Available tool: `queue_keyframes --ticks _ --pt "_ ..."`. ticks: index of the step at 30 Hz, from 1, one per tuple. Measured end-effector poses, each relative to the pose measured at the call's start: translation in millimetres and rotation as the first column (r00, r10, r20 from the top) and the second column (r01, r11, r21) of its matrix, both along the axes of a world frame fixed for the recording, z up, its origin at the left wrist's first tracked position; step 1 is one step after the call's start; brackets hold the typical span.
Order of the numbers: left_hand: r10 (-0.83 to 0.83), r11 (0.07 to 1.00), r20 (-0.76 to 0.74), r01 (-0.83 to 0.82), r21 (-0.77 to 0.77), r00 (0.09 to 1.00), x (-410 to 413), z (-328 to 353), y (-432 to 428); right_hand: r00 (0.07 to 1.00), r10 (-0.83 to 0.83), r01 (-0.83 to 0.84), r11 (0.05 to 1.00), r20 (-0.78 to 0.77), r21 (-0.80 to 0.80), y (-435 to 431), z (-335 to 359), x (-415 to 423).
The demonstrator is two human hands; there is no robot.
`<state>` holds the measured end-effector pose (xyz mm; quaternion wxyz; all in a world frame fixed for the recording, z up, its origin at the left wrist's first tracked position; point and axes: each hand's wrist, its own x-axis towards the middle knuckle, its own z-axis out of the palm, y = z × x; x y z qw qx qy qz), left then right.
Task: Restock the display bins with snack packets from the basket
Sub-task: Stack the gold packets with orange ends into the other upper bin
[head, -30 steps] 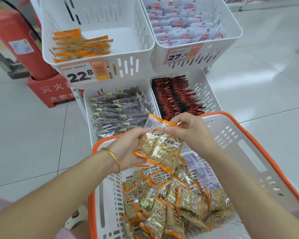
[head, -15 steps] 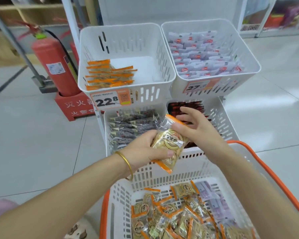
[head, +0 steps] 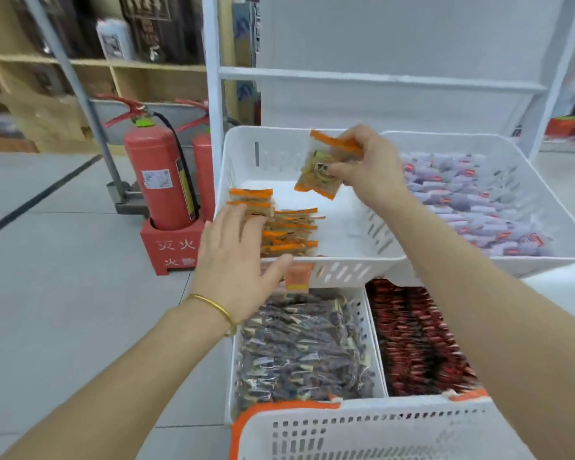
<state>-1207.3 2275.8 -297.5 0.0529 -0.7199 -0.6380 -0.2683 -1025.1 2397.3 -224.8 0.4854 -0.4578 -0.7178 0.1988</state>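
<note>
Up from the orange-rimmed white plastic basket (head: 362,433), the right hand (head: 369,167) is now pinching a clear orange-edged snack packet (head: 319,174) over the upper-left white slotted bin (head: 356,260), while the left hand (head: 233,257) is spreading open fingers over the stacked packets (head: 289,230) there.

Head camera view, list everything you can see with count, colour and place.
Display bins: four, white, two rows.
Orange-edged packets: many, stacked left in upper left bin.
Held packet: at least one, orange-edged, above upper left bin.
Pale packets: many, upper right bin.
Dark packets: many, lower left bin.
Red packets: many, lower right bin.
Basket: one, white, orange rim, bottom edge.
Fire extinguishers: two, red, floor at left.
Left hand: open, over the stack.
Right hand: pinching held packet.
</note>
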Motion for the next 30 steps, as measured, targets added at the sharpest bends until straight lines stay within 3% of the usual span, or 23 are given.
queue_keyframes --ticks 2,4,6,11,15,25,30 --pt "0.026 0.996 -0.062 -0.031 -0.080 0.998 -3 -10 3 0.973 -0.048 0.044 0.999 0.226 0.023 32 -17 -16" --pt "0.016 0.998 -0.054 -0.020 -0.066 0.998 -4 -14 4 0.913 -0.019 0.035 0.999 0.407 -0.033 50 -35 -26" --pt "0.003 0.999 -0.036 -0.004 -0.037 0.999 -5 -14 4 0.885 0.065 -0.013 0.993 0.461 -0.114 57 -45 -31" --pt "-0.004 1.000 -0.018 0.004 -0.018 1.000 -7 -17 6 0.897 0.246 -0.124 0.937 0.367 -0.326 54 -43 -38" --pt "-0.007 1.000 -0.025 0.007 0.014 1.000 -8 -17 7 0.935 0.287 -0.142 0.842 0.209 -0.520 43 -38 -49" --pt "-0.015 0.999 -0.032 0.014 -0.042 0.999 -7 -12 0 0.929 0.298 -0.146 0.838 0.217 -0.526 26 -28 -33" --pt "-0.084 0.992 -0.050 0.088 0.086 0.995 7 1 -19 0.973 0.212 -0.167 0.922 0.095 -0.349 -28 -20 -6"
